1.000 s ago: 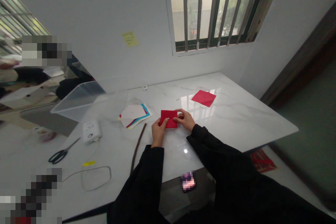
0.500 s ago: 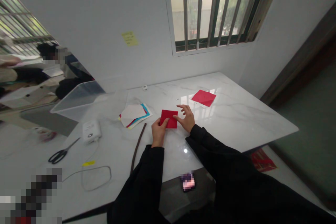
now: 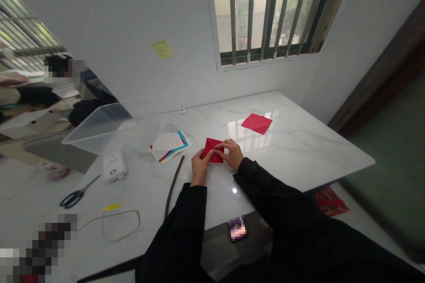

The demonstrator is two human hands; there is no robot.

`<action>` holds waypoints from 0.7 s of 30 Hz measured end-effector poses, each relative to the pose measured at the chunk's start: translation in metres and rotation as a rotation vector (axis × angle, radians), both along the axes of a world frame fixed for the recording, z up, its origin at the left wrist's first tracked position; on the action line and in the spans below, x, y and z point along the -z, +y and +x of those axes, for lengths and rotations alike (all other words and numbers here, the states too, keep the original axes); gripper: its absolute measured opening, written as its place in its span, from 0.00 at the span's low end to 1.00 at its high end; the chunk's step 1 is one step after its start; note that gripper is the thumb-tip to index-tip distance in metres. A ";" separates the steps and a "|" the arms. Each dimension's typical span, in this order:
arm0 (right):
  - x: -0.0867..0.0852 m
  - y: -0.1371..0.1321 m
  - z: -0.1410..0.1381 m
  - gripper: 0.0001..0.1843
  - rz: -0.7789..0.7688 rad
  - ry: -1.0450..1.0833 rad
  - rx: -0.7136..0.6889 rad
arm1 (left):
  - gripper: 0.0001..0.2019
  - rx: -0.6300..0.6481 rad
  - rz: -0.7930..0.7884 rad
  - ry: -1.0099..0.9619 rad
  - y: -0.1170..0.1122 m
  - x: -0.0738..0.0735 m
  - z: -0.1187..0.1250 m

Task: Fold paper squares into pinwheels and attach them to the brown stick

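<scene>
A folded piece of red paper (image 3: 211,148) lies on the white marble table (image 3: 299,150) in front of me. My left hand (image 3: 200,168) pinches its lower left edge with thumb and forefinger. My right hand (image 3: 232,152) rests on the paper's right side, fingers curled over a folded corner and pressing it down. Both sleeves are black.
A second red sheet (image 3: 256,123) lies farther right. A stack of coloured papers (image 3: 170,145) sits to the left, with a brown strip (image 3: 174,181), a white device (image 3: 114,166), scissors (image 3: 75,195), a wire loop (image 3: 121,225) and a clear plastic bin (image 3: 99,126). Other people sit at far left.
My right hand lifted off with fingers spread, then came back down and closed over the paper's right corner, folding it inward. The left hand stayed on the lower left edge.
</scene>
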State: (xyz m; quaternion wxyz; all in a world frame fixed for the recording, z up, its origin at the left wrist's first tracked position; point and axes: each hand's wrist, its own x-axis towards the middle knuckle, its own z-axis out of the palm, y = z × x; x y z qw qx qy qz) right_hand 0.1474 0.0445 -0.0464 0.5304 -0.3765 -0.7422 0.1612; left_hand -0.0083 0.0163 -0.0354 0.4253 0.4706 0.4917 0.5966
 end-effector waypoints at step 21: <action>-0.004 -0.005 -0.002 0.04 -0.079 -0.002 -0.004 | 0.20 0.012 0.017 0.001 0.001 0.004 0.000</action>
